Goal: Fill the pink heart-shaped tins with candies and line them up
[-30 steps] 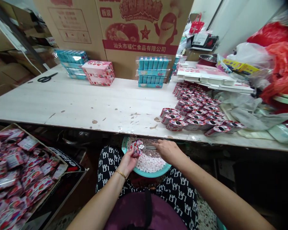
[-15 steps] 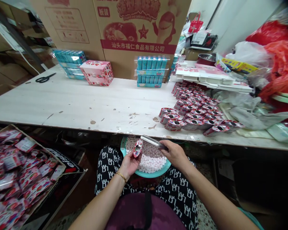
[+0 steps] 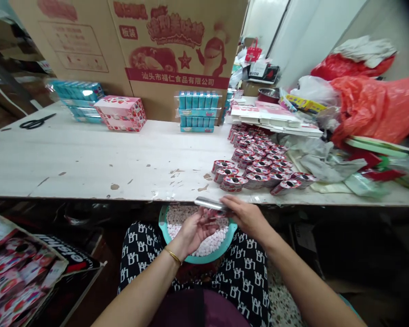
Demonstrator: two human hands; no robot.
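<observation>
A: Which step are we on?

B: Probably a shift of hold on one small pink pack (image 3: pixel 215 213): it's a blur between our hands, just under the metal tube (image 3: pixel 207 203)

A: Grip?

B: Right hand (image 3: pixel 247 219) is wrapped round the tube's near end, tip pointing off to our left. Left hand (image 3: pixel 195 232) is palm up, fingers spread, right beside the pack. Can't tell which hand bears it

A: Around the grip?

B: Teal basin (image 3: pixel 199 260) of white pieces (image 3: pixel 209 245) below both hands, rows of packs (image 3: pixel 257 176) on the table (image 3: pixel 88 159) ahead of the right hand

A: Next move needs what?

B: Our guess: one hand securing the pack firmly, kept steady, tube held clear of it
</observation>
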